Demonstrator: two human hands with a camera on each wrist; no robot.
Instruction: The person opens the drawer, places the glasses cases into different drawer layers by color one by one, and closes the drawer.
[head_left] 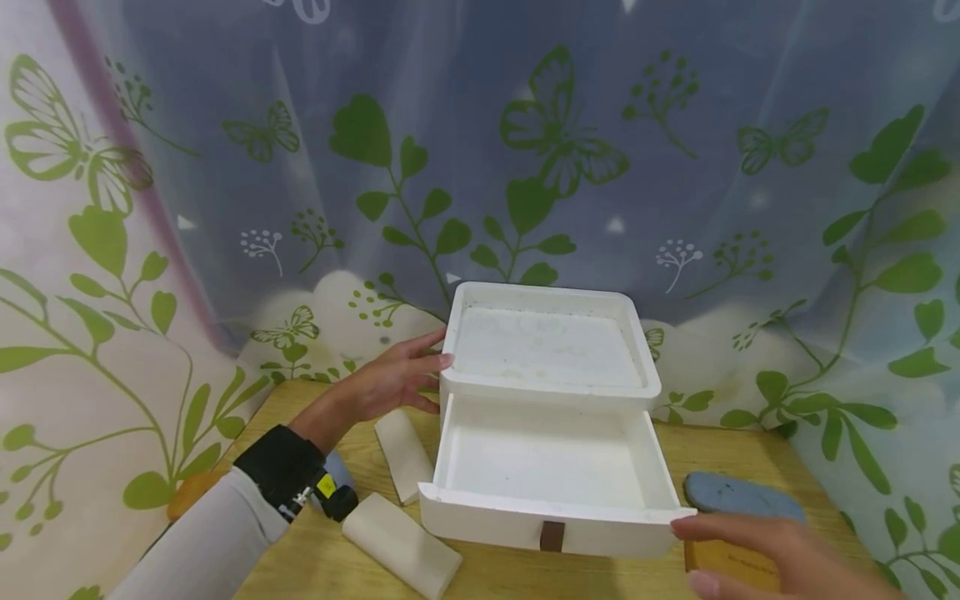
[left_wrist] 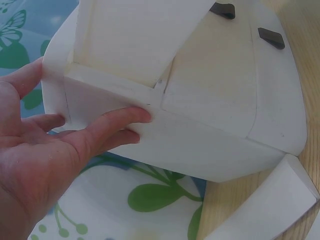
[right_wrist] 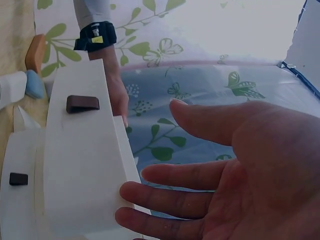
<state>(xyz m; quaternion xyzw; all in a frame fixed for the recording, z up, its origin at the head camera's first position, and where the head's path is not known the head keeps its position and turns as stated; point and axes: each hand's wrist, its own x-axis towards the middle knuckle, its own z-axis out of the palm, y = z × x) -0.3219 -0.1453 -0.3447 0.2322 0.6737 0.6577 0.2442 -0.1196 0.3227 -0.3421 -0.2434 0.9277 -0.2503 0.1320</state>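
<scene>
A small white drawer unit [head_left: 547,390] with a raised rim round its top stands on the wooden table. Its top drawer [head_left: 487,518] is pulled far out, and a brown pull tab [head_left: 552,536] sits on the drawer's front. My left hand [head_left: 390,377] steadies the unit's left side; in the left wrist view its extended fingers [left_wrist: 125,116] lie against the white side wall. At the drawer's right front corner is my right hand [head_left: 787,554], its fingertips right at the edge. The right wrist view shows that hand's fingers [right_wrist: 170,200] spread and fairly straight, gripping nothing.
Two cream blocks, one nearer [head_left: 403,543] and one farther [head_left: 403,454], lie left of the unit. To its right are a blue-grey rounded piece [head_left: 742,495] and an orange one [head_left: 731,567]. A patterned curtain [head_left: 465,167] hangs close behind.
</scene>
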